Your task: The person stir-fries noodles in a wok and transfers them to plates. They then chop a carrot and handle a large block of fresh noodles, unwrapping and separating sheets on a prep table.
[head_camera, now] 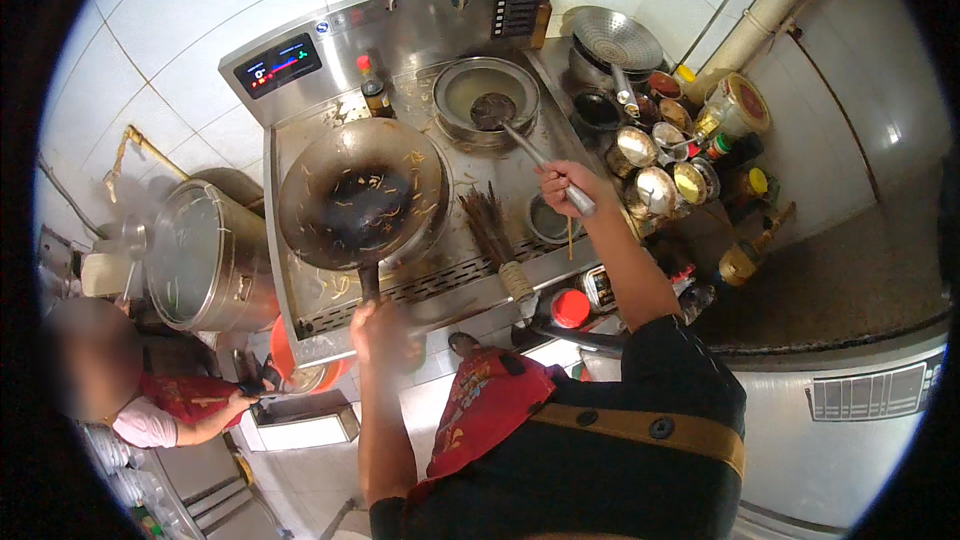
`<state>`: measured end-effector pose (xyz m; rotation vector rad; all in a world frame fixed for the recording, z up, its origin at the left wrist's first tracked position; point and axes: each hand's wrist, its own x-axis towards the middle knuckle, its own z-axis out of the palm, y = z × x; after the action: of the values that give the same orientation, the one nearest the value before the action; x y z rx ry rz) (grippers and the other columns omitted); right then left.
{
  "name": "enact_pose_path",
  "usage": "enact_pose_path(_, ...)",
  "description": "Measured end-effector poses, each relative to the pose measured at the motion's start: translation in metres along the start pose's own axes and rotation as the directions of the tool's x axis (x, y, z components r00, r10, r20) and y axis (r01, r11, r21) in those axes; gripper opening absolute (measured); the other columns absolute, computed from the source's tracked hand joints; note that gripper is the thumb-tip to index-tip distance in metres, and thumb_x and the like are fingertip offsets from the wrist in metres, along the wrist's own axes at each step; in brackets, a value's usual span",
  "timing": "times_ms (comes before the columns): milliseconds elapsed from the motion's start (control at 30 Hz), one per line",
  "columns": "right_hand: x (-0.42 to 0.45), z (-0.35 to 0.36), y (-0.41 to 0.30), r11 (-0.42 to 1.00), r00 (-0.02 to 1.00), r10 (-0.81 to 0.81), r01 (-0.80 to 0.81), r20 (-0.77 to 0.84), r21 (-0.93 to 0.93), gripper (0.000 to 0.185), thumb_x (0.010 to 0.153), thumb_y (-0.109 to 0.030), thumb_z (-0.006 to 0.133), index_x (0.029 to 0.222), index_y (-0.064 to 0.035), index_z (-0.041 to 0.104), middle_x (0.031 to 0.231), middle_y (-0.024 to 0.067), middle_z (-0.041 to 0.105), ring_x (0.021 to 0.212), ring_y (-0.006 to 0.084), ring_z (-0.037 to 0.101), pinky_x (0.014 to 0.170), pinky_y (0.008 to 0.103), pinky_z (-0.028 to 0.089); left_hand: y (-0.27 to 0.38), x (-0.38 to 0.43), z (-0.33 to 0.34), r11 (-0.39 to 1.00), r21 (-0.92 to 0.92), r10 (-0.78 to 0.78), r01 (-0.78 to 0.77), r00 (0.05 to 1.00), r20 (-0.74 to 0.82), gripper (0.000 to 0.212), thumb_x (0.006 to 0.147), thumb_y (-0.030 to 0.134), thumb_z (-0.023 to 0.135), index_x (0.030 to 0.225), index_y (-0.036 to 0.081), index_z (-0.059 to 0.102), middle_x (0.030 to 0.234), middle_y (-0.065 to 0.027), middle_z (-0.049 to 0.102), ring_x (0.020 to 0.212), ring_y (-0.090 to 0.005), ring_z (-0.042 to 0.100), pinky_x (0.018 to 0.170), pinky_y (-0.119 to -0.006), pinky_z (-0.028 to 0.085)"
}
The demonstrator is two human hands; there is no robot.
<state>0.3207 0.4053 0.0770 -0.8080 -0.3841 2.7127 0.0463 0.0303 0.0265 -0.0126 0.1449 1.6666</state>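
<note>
My left hand (375,331) grips the handle of a dark wok (411,240), which sits over the left burner of a steel range (469,270). Thin pale shreds cling to the wok's inside around a dark bottom. In my right hand (571,187) is the long metal handle of a cooking ladle (493,112). The ladle's bowl rests in or just over a round metal basin (486,66) of cloudy liquid at the back of the range. A bamboo wok brush (489,229) lies between the wok and a small metal pot (551,217) near the front edge.
A bottle with a red cap (374,90) stands behind the wok. On the right are several seasoning bowls (652,191) and a perforated strainer (615,37). A large steaming stockpot (247,270) stands left. Beside it, another person (187,397) holds something over an orange bucket (281,349).
</note>
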Motion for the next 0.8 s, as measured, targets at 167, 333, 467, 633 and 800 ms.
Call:
enact_pose_path(167, -0.044, 0.056, 0.042, 0.999, 0.998, -0.033, 0.036, 0.055, -0.041, 0.018, 0.101, -0.017, 0.050, 0.107, -0.0006, 0.054, 0.064, -0.0057, 0.047, 0.048, 0.0023, 0.047, 0.042, 0.0205, 0.044, 0.008, 0.004, -0.032, 0.979, 0.204, 0.090, -0.023, 0.941, -0.325, 0.020, 0.097, 0.031, 0.057, 0.099, 0.011, 0.056, 0.072, 0.0064, 0.049, 0.059, -0.0053, 0.050, 0.050, -0.026, 0.040)
enact_pose_path(333, -0.075, 0.081, 0.083, 0.990, 0.969, 0.047, -0.078, 0.243, 0.119, 0.031, 0.101, -0.017, 0.049, 0.124, 0.0034, 0.051, 0.069, -0.0033, 0.049, 0.049, 0.0021, 0.047, 0.041, 0.0198, 0.041, -0.026, -0.011, -0.030, 0.909, 0.406, 0.131, 0.095, 0.859, -0.495, 0.034, 0.097, 0.045, 0.057, 0.107, 0.012, 0.056, 0.079, -0.0013, 0.058, 0.063, -0.0154, 0.056, 0.053, -0.029, 0.045)
enact_pose_path(467, -0.066, 0.083, 0.113, 0.971, 0.965, 0.170, -0.198, 0.197, 0.131, 0.030, 0.100, -0.017, 0.052, 0.123, 0.0018, 0.051, 0.069, -0.0014, 0.050, 0.048, 0.0028, 0.045, 0.040, 0.0216, 0.039, -0.045, -0.078, -0.102, 0.519, 0.846, 0.321, 0.122, 0.889, -0.325, 0.042, 0.100, 0.046, 0.051, 0.116, 0.007, 0.056, 0.089, -0.0086, 0.064, 0.069, -0.0216, 0.061, 0.062, -0.036, 0.051)
enact_pose_path(633, -0.045, 0.071, 0.141, 0.599, 0.976, -0.162, -0.021, -0.147, -0.801, 0.031, 0.091, -0.015, 0.063, 0.119, -0.0028, 0.056, 0.067, -0.0006, 0.052, 0.045, 0.0069, 0.046, 0.040, 0.0242, 0.038, -0.084, -0.207, -0.110, 0.654, 0.742, 0.402, 0.150, 0.761, -0.508, 0.056, 0.097, 0.050, 0.055, 0.123, 0.000, 0.055, 0.101, -0.0151, 0.065, 0.088, -0.0239, 0.065, 0.075, -0.037, 0.053)
enact_pose_path(800, 0.014, 0.017, 0.123, 0.188, 0.800, -0.599, 0.083, -0.048, -0.979, 0.028, 0.088, -0.014, 0.065, 0.113, -0.0009, 0.061, 0.063, 0.0032, 0.055, 0.046, 0.0117, 0.051, 0.043, 0.0288, 0.042, -0.135, -0.333, -0.199, 0.542, 0.633, 0.521, 0.553, 0.370, -0.770, 0.060, 0.095, 0.050, 0.057, 0.129, 0.000, 0.053, 0.104, -0.0139, 0.066, 0.090, -0.0227, 0.066, 0.079, -0.035, 0.053)
